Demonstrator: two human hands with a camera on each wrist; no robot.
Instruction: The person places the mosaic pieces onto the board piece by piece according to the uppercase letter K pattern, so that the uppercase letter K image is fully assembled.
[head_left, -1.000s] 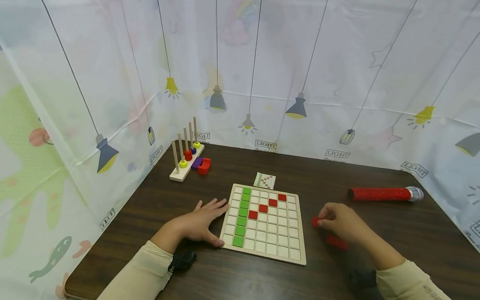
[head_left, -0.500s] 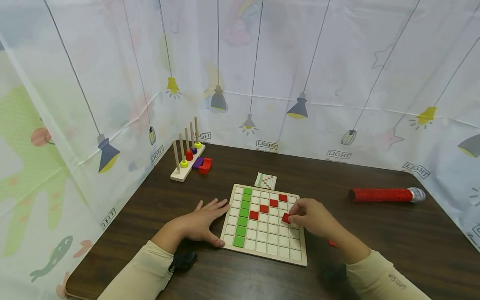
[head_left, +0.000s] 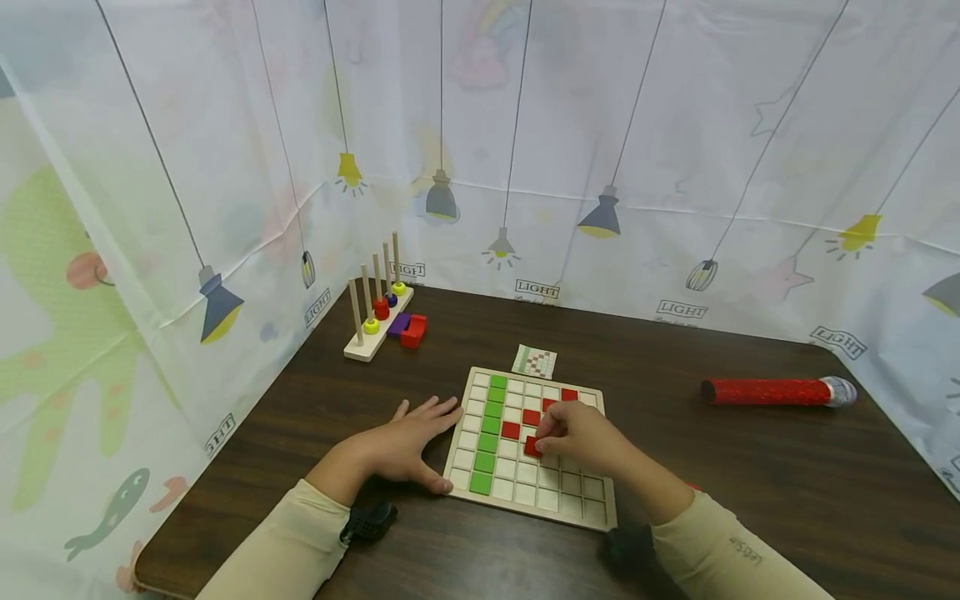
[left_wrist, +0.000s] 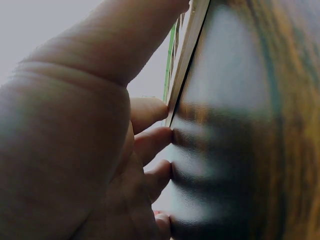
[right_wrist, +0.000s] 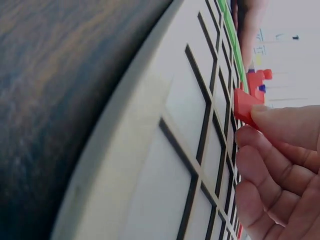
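A square wooden grid board lies on the dark table. Green tiles form a column in it, and several red tiles run diagonally, partly covered by my right hand. Thumb and fingers of that hand pinch another red tile, held tilted at the board's surface near the lower end of the diagonal. My left hand is spread along the board's left side, its thumb at the near corner and its fingertips by the edge. A small pattern card lies just behind the board.
At the back left stands a peg stand with coloured beads, beside a purple block and a red block. A red toy microphone lies at the right. My right forearm mostly hides another red piece.
My right hand has picked up a red tile from the table right of the board and carried it left over the grid. The left hand has stayed at the board's edge.
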